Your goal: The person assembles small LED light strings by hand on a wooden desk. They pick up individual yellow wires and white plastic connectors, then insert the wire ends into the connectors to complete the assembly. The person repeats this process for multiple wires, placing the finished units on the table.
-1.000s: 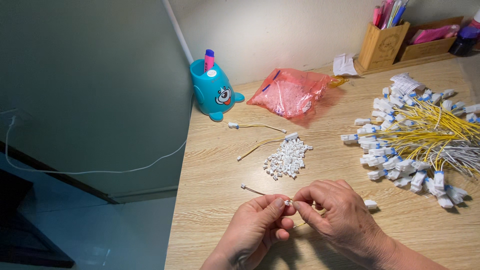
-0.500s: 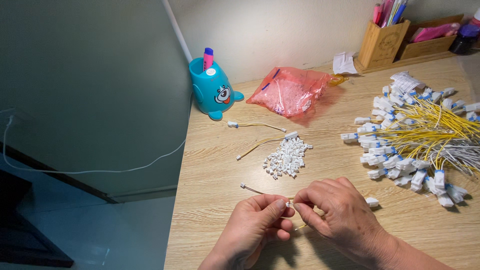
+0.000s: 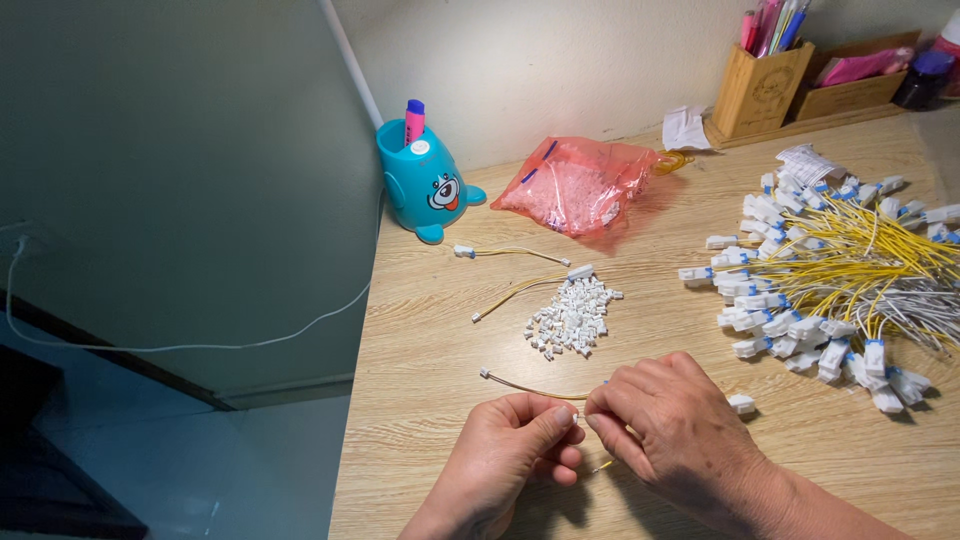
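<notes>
**Pinching the thin yellow wire**

Low in the middle of the frame, my left hand (image 3: 505,450) and right hand (image 3: 668,420) meet, fingertips pinched shut on a yellow wire (image 3: 530,387). I should grip softly, near its end, over the desk (image 3: 430,330).

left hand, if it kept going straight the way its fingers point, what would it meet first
The left hand points up and right, so it would first meet the right hand, whose fingertips already nearly touch it over the yellow wire. How they sit in depth is unclear.
</notes>
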